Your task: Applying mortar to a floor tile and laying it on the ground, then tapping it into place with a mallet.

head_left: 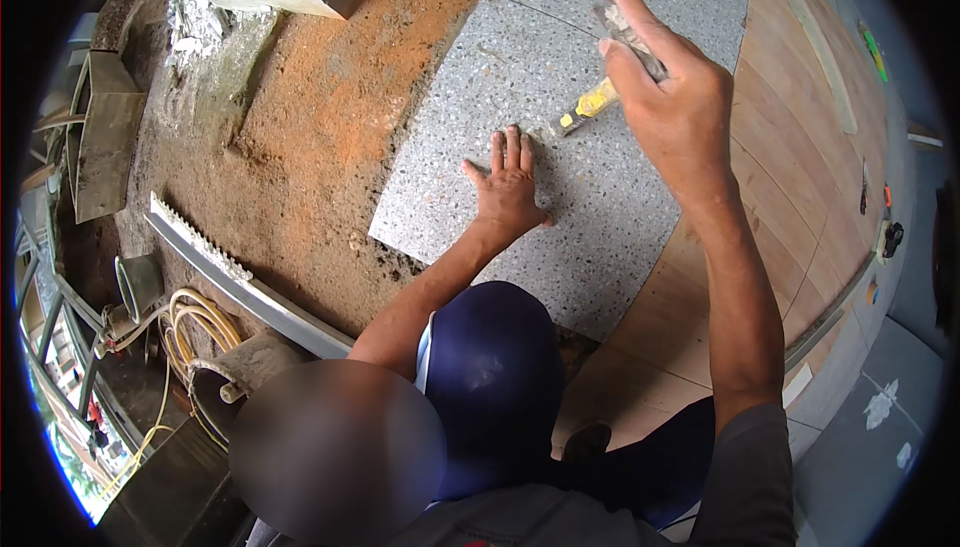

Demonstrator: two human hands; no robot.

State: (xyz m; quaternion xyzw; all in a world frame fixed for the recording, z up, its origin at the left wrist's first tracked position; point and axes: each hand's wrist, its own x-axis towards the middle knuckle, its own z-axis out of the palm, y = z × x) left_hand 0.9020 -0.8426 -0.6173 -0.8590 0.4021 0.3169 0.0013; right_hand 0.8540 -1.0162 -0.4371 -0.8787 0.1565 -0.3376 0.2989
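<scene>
Fingers spread, my left hand [508, 187] presses flat on a grey speckled tile [600, 247]. My right hand [680, 97] is raised over the same tile, closed round the dirty grey end of a hand tool with a yellow-and-black handle [592, 104]. The handle points down and left toward the tile, its tip close to the surface; whether it touches I cannot tell. My index finger is stretched out along the far side. The tool's grey end is mostly covered by my fingers, so its exact kind does not show. My knee [490, 387] is bent at the tile's near edge.
Orange-brown sandy bedding [340, 97] borders the tile on the left. A long metal bar [240, 282] with mortar on it lies there. Nearer left are a coiled hose [200, 332] and a bucket [245, 377]. Wood-look flooring [790, 157] with a pale strip [822, 62] runs along the right.
</scene>
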